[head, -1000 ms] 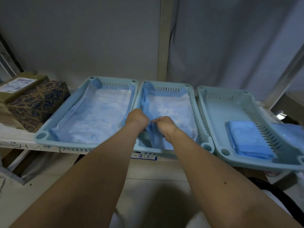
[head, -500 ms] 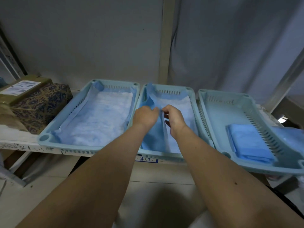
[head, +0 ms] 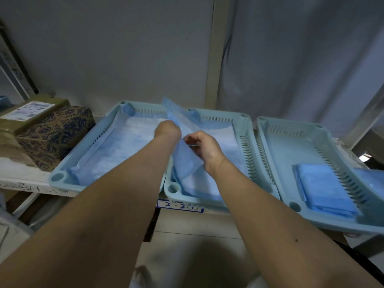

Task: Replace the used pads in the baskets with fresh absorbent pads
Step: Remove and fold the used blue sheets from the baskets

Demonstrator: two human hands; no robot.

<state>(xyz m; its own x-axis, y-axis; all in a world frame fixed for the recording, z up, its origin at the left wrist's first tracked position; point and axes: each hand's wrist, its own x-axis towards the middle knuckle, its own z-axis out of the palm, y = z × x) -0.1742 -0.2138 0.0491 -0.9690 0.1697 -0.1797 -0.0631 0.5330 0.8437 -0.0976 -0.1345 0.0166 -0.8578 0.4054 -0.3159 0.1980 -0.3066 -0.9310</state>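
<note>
Since the earlier frame both hands had lifted the middle pad's (head: pixel 187 161) left edge higher. At frame left, the left basket (head: pixel 62 175) lay lined; centrally, left hand (head: pixel 167 129) and right hand (head: pixel 202 145) pinched that pad above the middle basket (head: pixel 245 121); rightward, a folded pad (head: pixel 324 188) waited in the right basket (head: pixel 276 129), seemingly unlined.

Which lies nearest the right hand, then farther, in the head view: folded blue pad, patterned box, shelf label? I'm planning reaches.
From the right hand:
1. Shelf label, just below, on the shelf edge.
2. Folded blue pad, in the right basket.
3. Patterned box, far left.
</note>
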